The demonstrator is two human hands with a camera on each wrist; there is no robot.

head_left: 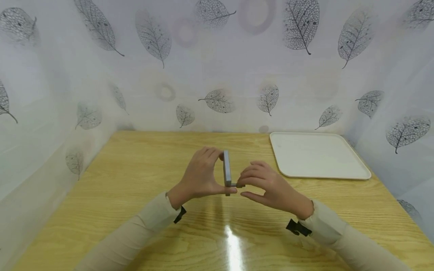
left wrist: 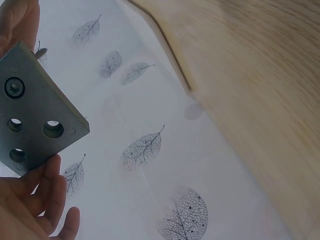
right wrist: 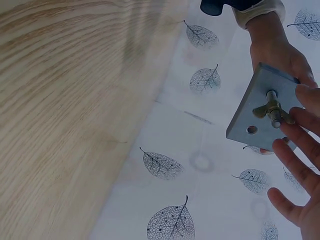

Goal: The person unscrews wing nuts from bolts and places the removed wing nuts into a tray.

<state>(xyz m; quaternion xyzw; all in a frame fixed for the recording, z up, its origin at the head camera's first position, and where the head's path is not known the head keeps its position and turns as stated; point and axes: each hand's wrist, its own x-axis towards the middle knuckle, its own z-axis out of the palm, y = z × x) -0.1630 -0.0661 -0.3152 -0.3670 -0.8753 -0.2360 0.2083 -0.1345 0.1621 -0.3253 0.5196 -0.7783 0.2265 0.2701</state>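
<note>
The left hand (head_left: 200, 175) grips a grey metal plate (head_left: 227, 169) held upright, edge-on to the head view, above the middle of the wooden table (head_left: 142, 158). Its fingers curl over the plate's far end and its thumb lies along the near, lower end, with a wide gap between the thumb and fingers. The left wrist view shows fingertips against one edge of the plate, three round holes through it and a socket-headed bolt (left wrist: 14, 88) set flush in its face.

On the plate's other side the bolt's threaded shank juts out towards the right hand (head_left: 269, 184), carrying a brass-coloured wing nut (right wrist: 272, 110). The right hand is loosely spread: the index finger reaches one wing and seems to touch it, while the thumb sits just beside, with space between them. Whether the two press on the nut together, I cannot tell. The remaining fingers fan out, slightly bent, clear of the plate.

A white tray (head_left: 320, 154) lies at the table's far right corner, along the far edge. Both forearms wear pale sleeves (head_left: 132, 229) with black straps (head_left: 298, 227) near the wrists. Leaf-printed fabric (head_left: 234, 71) hangs beyond the far edge.
</note>
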